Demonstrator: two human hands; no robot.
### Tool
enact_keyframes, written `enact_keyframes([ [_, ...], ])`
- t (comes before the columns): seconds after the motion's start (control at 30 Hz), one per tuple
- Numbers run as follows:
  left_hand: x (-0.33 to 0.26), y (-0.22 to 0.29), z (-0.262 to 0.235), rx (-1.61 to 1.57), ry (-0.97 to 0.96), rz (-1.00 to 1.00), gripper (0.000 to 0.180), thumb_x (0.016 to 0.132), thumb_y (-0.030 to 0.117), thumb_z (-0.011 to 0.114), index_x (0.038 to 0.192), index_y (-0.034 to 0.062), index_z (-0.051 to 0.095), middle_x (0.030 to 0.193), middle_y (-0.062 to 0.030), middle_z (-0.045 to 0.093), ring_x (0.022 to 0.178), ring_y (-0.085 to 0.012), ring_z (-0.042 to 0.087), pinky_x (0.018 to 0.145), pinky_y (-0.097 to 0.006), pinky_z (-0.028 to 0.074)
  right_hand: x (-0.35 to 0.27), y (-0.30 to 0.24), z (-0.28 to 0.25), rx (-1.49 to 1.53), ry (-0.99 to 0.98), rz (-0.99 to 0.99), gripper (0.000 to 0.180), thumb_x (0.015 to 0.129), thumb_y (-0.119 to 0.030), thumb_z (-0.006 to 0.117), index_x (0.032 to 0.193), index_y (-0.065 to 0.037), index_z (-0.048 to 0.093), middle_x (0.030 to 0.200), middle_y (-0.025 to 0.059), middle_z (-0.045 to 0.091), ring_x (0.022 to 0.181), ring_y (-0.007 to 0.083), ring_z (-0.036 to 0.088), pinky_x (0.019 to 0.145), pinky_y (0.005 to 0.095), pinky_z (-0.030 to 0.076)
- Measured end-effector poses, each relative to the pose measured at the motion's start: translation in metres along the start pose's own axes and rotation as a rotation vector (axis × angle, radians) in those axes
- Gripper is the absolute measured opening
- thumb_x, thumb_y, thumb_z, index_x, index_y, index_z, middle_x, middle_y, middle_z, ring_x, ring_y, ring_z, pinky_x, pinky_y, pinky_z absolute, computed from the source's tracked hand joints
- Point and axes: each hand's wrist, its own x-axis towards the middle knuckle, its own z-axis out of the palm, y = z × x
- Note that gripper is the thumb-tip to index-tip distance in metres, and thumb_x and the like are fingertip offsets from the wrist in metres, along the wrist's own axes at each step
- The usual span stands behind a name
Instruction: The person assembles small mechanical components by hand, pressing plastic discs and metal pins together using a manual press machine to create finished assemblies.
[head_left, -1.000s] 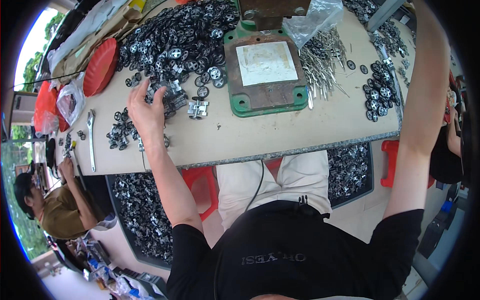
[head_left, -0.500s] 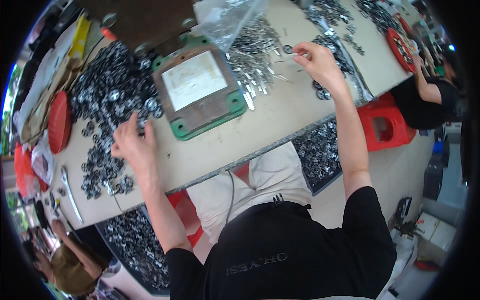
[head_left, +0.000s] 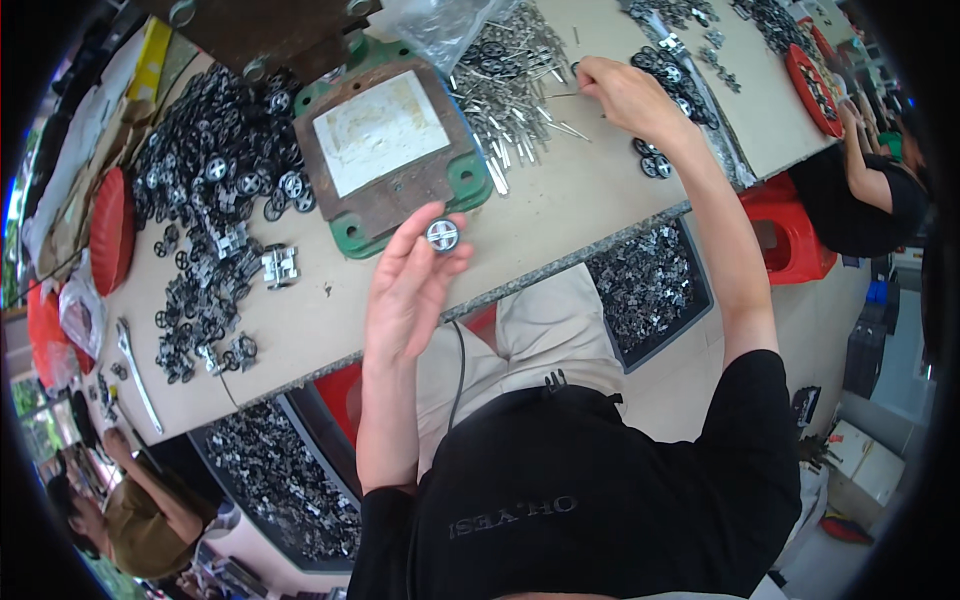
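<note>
My left hand (head_left: 405, 285) is raised in front of the green-edged metal press base (head_left: 360, 240). Its thumb and fingers are closed on a small black wheel (head_left: 442, 235) with silver spokes facing up. Farther right, my right hand (head_left: 635, 98) reaches over the table, with its fingers bent together. A sliver of another black wheel (head_left: 576, 69) shows at those fingertips; the rest is hidden. A heap of similar wheels (head_left: 215, 150) lies left of the press. Between that heap and my left hand sits a small silver part (head_left: 280, 266) with several short arms.
Thin metal pins (head_left: 510, 120) are heaped behind the press, beside a clear plastic bag (head_left: 440, 30). A wrench (head_left: 138, 375) and red bowl (head_left: 112, 232) lie at left. Below the table edge stand dark bins of small parts (head_left: 280, 490). Co-workers sit at both sides.
My left hand has left the wheel heap, moving right, and now holds a wheel up. My right fingers have closed down onto the wheel that lay beside them. The view has shifted slightly.
</note>
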Motion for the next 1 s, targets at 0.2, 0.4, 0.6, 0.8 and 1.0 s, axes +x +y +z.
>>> enact_keyframes([
  [0.2, 0.008, -0.01, 0.0, -0.056, -0.005, -0.05, 0.043, 0.089, 0.016, 0.05, 0.127, -0.0021, 0.037, 0.116, -0.0179, 0.052, 0.096, -0.021, 0.058, 0.083, -0.028, 0.049, -0.038, -0.097, 0.009, 1.225, 0.023, 0.169, 0.015, 0.084, -0.01, 0.057, 0.098, -0.003, 0.06, 0.082, 0.0016, 0.063, 0.073, 0.0044, 0.057, 0.059, 0.0194, 0.043],
  [0.4, 0.01, -0.012, 0.001, -0.086, -0.036, -0.056, 0.037, 0.09, 0.013, 0.049, 0.124, -0.0008, 0.042, 0.113, -0.0148, 0.055, 0.098, -0.0217, 0.057, 0.086, -0.031, 0.047, -0.052, -0.131, 0.048, 1.502, 0.059, 0.172, 0.015, 0.085, -0.011, 0.058, 0.096, -0.001, 0.059, 0.086, 0.0059, 0.065, 0.073, 0.0053, 0.058, 0.057, 0.0163, 0.041],
  [0.6, 0.01, -0.012, 0.005, -0.071, -0.037, -0.042, 0.036, 0.09, 0.012, 0.049, 0.123, -0.0026, 0.043, 0.109, -0.0143, 0.057, 0.096, -0.0228, 0.058, 0.086, -0.031, 0.048, -0.052, -0.132, 0.05, 1.504, 0.025, 0.208, 0.015, 0.086, -0.01, 0.057, 0.096, 0.0, 0.058, 0.084, 0.0064, 0.064, 0.075, 0.0058, 0.058, 0.058, 0.0175, 0.043],
  [0.8, 0.011, -0.012, 0.004, -0.053, -0.027, -0.05, 0.036, 0.089, 0.01, 0.049, 0.123, -0.0024, 0.044, 0.106, -0.0145, 0.058, 0.095, -0.0224, 0.059, 0.085, -0.031, 0.048, -0.052, -0.139, 0.05, 1.554, 0.081, 0.201, 0.011, 0.083, -0.005, 0.059, 0.093, 0.0, 0.06, 0.082, 0.0067, 0.064, 0.071, 0.0082, 0.059, 0.061, 0.0211, 0.047],
  [1.0, 0.011, -0.016, 0.006, -0.02, -0.025, -0.004, 0.035, 0.089, 0.01, 0.049, 0.122, -0.0029, 0.045, 0.103, -0.0136, 0.059, 0.092, -0.0208, 0.059, 0.083, -0.031, 0.049, -0.058, -0.14, 0.048, 0.902, 0.328, -0.122, 0.008, 0.076, 0.002, 0.061, 0.084, 0.0, 0.063, 0.077, 0.0091, 0.061, 0.063, 0.0132, 0.06, 0.056, 0.0233, 0.047],
])
